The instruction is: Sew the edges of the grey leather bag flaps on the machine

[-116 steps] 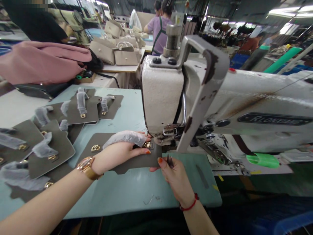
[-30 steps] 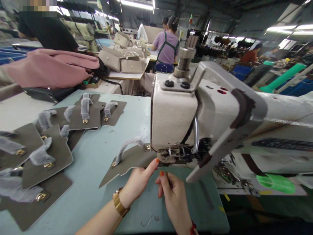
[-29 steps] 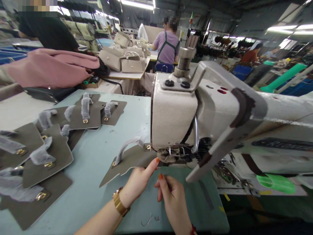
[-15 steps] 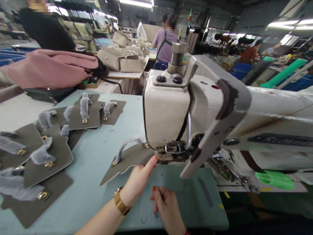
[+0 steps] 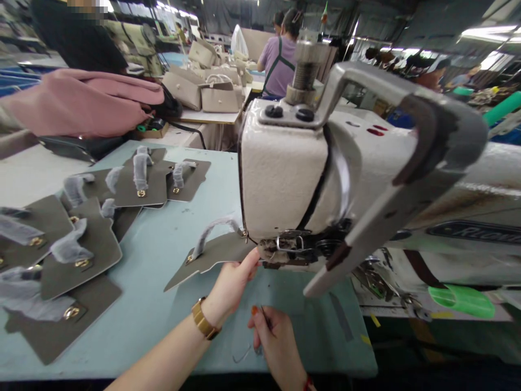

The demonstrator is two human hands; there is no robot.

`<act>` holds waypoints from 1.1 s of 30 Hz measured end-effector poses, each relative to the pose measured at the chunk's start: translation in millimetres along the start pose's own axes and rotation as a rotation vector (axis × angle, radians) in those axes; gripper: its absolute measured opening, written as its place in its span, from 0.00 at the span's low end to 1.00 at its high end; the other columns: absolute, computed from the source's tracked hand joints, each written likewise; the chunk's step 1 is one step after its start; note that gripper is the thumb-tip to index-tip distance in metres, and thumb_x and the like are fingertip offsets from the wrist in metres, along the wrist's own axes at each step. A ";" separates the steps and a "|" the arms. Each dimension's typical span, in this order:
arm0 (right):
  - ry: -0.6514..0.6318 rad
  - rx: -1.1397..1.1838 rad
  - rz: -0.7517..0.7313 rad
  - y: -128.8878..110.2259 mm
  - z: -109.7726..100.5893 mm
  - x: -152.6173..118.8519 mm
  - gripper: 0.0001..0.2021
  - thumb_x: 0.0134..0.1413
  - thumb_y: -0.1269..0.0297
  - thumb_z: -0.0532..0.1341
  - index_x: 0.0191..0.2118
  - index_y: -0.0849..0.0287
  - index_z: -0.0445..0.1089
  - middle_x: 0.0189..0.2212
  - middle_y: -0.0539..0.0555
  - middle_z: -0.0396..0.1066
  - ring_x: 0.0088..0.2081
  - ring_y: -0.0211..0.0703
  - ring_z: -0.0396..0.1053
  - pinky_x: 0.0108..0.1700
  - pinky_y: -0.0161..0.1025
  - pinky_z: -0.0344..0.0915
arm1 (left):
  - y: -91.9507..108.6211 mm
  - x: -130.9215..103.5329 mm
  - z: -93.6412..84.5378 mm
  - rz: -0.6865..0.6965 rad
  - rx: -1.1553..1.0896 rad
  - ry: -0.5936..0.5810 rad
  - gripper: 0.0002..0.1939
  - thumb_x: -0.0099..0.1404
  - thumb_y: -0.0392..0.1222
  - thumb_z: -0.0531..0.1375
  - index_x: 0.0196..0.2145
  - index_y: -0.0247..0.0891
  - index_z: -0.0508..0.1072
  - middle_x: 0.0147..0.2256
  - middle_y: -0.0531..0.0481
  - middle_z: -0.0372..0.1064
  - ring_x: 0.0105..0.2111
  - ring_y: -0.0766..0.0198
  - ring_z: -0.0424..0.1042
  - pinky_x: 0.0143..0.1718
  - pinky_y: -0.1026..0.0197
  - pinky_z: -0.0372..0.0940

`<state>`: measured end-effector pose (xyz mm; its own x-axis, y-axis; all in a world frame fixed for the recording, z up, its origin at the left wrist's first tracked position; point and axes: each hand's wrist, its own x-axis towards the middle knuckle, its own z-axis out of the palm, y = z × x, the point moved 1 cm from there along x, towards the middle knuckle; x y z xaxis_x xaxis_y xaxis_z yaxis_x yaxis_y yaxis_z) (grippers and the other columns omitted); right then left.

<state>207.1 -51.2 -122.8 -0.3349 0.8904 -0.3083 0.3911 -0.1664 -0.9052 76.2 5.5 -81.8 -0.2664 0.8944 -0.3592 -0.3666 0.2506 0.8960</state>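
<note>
My left hand (image 5: 235, 282) is closed on the near edge of a grey bag panel (image 5: 222, 250), thumb on top, beside the sewing machine's (image 5: 280, 174) needle area. The panel carries an arched handle wrapped in white film (image 5: 217, 224) with gold fittings. Its right end is hidden behind the machine head. Lower down, my right hand (image 5: 274, 334) is closed around a thin, dark, pointed tool (image 5: 266, 315), mostly hidden by the fingers. A fine pale curved strand (image 5: 243, 355) lies near those fingers.
Several similar grey panels with wrapped handles (image 5: 83, 244) overlap on the left of the blue-green table (image 5: 154, 320). A bent metal bar (image 5: 378, 217) juts from the machine. Pink material (image 5: 85, 103) lies behind, beyond it beige bags (image 5: 222, 98). Other people (image 5: 280, 62) stand farther back.
The view has shifted, so the machine head and its bar look larger and nearer, and the table sits higher in the picture. Both hands keep their grips.
</note>
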 end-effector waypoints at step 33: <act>0.306 0.308 -0.145 -60.0 -13.2 23.3 0.14 0.60 0.55 0.55 0.34 0.61 0.72 0.28 0.53 0.72 0.33 0.43 0.69 0.40 0.34 0.63 | 22.9 -71.4 10.4 -0.051 -0.150 0.043 0.16 0.60 0.53 0.59 0.25 0.37 0.67 0.17 0.58 0.54 0.16 0.73 0.51 0.16 0.69 0.48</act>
<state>187.2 -14.9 -71.7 -0.0809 0.9902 -0.1135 0.0706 -0.1079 -0.9917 96.1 -48.8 -33.0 -0.2812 0.8644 -0.4168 -0.5088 0.2339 0.8285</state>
